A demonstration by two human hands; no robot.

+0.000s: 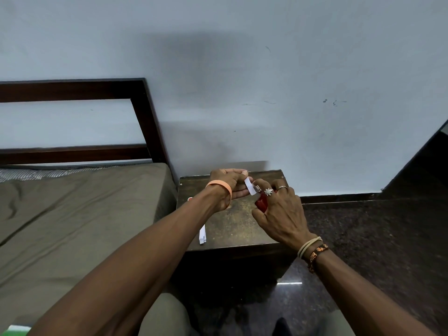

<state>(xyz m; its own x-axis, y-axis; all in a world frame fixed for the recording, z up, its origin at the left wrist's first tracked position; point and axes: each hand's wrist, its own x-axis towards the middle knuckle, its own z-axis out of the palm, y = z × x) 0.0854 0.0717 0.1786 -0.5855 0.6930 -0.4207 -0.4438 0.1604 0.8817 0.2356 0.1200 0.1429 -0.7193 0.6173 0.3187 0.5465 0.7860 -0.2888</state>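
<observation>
Left hand [226, 185] pinches paper strip [249, 189]; right hand [282, 214] grips probable lighter [261, 202].

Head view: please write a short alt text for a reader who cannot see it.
Two hands work above a dark wooden table: the left hand pinches a white paper strip, the right hand grips a red tool with a metal tip. More paper strips lie on the table, beside a bed.
</observation>
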